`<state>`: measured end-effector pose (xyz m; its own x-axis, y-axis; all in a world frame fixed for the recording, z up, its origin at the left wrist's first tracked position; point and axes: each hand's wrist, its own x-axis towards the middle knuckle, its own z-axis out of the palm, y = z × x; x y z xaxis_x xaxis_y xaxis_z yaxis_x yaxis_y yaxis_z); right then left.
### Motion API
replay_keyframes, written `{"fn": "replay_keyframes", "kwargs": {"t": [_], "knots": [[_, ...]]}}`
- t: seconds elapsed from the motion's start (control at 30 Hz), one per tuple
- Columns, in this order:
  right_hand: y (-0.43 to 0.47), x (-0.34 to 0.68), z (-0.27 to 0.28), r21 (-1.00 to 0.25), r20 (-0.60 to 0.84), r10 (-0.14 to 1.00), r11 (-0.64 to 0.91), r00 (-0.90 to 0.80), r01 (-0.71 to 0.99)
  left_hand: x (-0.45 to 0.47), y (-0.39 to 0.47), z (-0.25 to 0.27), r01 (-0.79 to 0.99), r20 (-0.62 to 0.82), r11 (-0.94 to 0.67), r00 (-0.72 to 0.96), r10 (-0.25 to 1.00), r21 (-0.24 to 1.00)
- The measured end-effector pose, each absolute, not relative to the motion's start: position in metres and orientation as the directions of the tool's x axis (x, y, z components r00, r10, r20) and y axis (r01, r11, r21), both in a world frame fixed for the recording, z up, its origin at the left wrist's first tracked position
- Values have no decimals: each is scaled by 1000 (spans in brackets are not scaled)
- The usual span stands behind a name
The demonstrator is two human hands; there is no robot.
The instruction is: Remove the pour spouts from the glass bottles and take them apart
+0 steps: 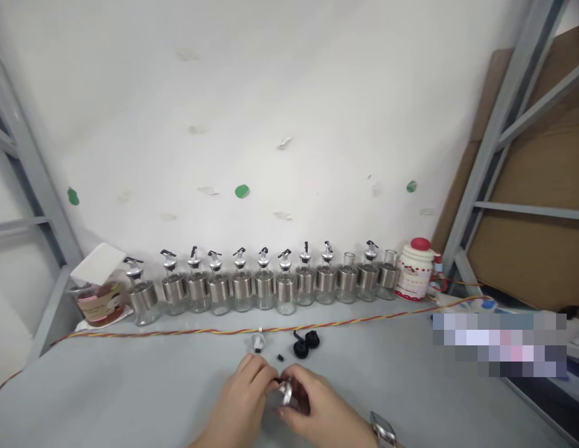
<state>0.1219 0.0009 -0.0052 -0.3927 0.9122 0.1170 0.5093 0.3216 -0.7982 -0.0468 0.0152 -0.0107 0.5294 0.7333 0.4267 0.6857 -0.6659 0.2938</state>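
Low in the middle of the view, my right hand [319,398] is closed around a silver pourer spout [287,393]. The fingers of my left hand [245,398] are pinched at a small black part at the spout's upper left end; the fingertips partly hide it. Just beyond my left hand, another silver pourer piece [258,342] lies on the grey table. A tiny black piece [280,358] rests beyond the gap between my hands. Beside it are two black stopper parts [300,348], close together.
Several glass bottles with steel bands [265,283] line the wall, most topped by pourers; two at the right have bare necks. A twisted red-yellow cord [177,333] crosses before them. A white-red jar [415,270] stands right, a tub [100,305] left. Metal posts flank the table.
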Motion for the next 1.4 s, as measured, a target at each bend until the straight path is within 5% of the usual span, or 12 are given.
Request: {"fn": "replay_keyframes", "kwargs": {"t": [0.3, 0.5, 0.63, 0.8, 1.1, 1.23, 1.33, 1.4], "knots": [[-5, 120, 5, -680, 152, 911, 378, -383, 628, -46, 9, -1, 703, 373, -644, 535, 758, 302], [-7, 117, 5, -642, 165, 893, 420, -419, 642, -45, 6, 2, 731, 393, -674, 652, 648, -100], [-6, 116, 2, -599, 218, 882, 460, -419, 656, -40, 5, 0, 758, 420, -636, 630, 653, -147], [-6, 113, 6, -504, 310, 869, 493, -385, 709, -39, 7, 2, 788, 506, -615, 545, 668, -37], [-1, 110, 14, -472, 358, 864, 494, -353, 730, -30, 15, -12, 728, 547, -585, 344, 763, 357], [-7, 113, 17, -503, 310, 858, 514, -411, 694, -59, 33, 8, 665, 464, -361, 25, 886, 654], [-9, 118, 15, -536, 292, 853, 521, -433, 665, -95, 52, 29, 643, 408, -211, -174, 896, 737], [-3, 125, 14, -583, 321, 874, 486, -365, 651, -104, 58, 34, 621, 358, -185, -166, 919, 762]]}}
